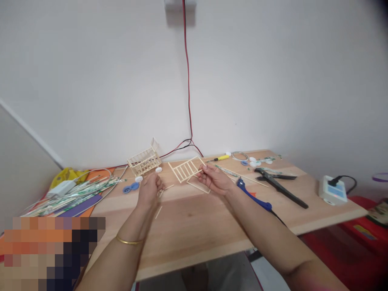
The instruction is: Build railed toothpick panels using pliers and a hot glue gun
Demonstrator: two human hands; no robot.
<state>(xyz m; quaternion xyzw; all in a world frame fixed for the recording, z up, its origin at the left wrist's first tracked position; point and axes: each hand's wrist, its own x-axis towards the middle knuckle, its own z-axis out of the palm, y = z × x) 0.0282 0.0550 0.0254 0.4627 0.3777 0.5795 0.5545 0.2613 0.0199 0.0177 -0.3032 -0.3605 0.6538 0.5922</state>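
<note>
My right hand [214, 180] pinches the right end of a slatted frame of thin wooden sticks [184, 171], held above the table. Beneath it, partly hidden, is a plain stick frame [198, 186]. My left hand [150, 189] is closed near the table, left of the slatted frame; what its fingers grip is too small to make out. Short stick pieces [167, 188] lie by its fingertips, and another stick [158, 212] lies nearer the front. Behind my left hand stands a small stick-built cart [144, 161] with white round caps [159, 169] as wheels.
Blue caps [131, 187] and bagged sticks [87, 194] lie on the left of the wooden table [194, 242]. To the right are a blue glue gun [254, 198], black cutters [281, 188], a yellow-handled knife [222, 157], a wire coil [239, 156] and a power socket box [333, 190].
</note>
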